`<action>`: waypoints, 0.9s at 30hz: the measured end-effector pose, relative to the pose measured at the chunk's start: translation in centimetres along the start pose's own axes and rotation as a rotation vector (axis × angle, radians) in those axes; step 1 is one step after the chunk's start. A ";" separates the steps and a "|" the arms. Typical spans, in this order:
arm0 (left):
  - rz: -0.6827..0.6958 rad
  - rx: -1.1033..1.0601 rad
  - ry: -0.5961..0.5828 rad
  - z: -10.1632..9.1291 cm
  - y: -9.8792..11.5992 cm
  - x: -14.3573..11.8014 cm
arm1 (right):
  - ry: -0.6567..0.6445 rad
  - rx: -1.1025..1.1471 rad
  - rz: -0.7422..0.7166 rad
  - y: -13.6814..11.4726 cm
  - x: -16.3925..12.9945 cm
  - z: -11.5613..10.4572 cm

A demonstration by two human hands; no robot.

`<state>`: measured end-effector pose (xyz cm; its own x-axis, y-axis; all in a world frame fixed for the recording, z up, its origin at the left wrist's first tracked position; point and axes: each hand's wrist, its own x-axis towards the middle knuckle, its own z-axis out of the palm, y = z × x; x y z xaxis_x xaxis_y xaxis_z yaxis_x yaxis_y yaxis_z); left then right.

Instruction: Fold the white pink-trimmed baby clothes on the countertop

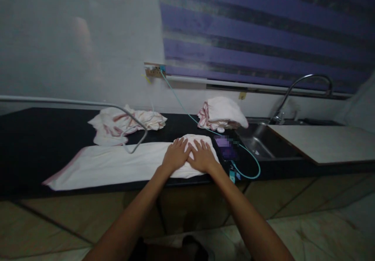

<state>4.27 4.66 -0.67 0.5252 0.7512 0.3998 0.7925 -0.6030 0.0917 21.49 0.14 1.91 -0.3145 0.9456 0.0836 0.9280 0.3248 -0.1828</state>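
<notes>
A long white towel (pixel 117 163) with a pink edge lies along the front of the black counter (pixel 35 136). Its right end is folded over into a thicker part. My left hand (pixel 177 153) lies flat on that folded part, fingers stretched out. Beside it my right hand (pixel 201 155) also presses flat on the cloth, fingers spread, the two thumbs close together. Behind to the left is a crumpled white and pink towel (pixel 111 126). A folded white towel stack (pixel 224 112) sits at the back, right of my hands.
A phone (pixel 226 148) on a teal cable (pixel 178 101) lies just right of the towel, plugged into a wall socket (pixel 155 70). A grey bent rod (pixel 73 102) crosses above the counter at left. Farther right are a sink (pixel 263 140), a faucet (pixel 288 93) and a pale board (pixel 328 142).
</notes>
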 end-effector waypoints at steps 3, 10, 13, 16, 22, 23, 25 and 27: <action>0.033 -0.021 0.018 0.3 -0.2 -0.6 | 0.028 0.009 -0.032 0.7 -0.1 0.2; -0.084 0.037 -0.044 -0.5 -0.9 -1.9 | 0.234 0.109 -0.097 0.8 -0.7 0.5; -0.259 0.064 -0.050 -0.6 -0.1 -2.0 | 0.478 0.212 -0.055 1.0 -1.5 0.0; -0.290 0.062 -0.058 -0.7 0.5 -2.0 | 0.644 0.237 0.167 1.1 -2.2 -0.4; -0.302 0.069 -0.086 -1.3 0.8 -2.0 | 0.429 0.126 0.385 1.0 -2.0 -1.3; -0.304 0.072 -0.090 -1.4 0.8 -2.0 | 0.377 0.119 0.398 1.2 -1.8 -1.6; -0.303 0.074 -0.090 -1.4 0.8 -2.0 | 0.277 0.108 0.411 2.0 -1.4 -2.5; -0.301 0.067 -0.079 -1.3 0.7 -2.0 | 0.193 0.103 0.397 3.2 -0.9 -3.5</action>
<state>3.38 2.38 -0.27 0.2848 0.9132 0.2914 0.9332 -0.3337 0.1336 25.41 0.28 4.73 0.1136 0.9795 0.1663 0.9413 -0.0525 -0.3334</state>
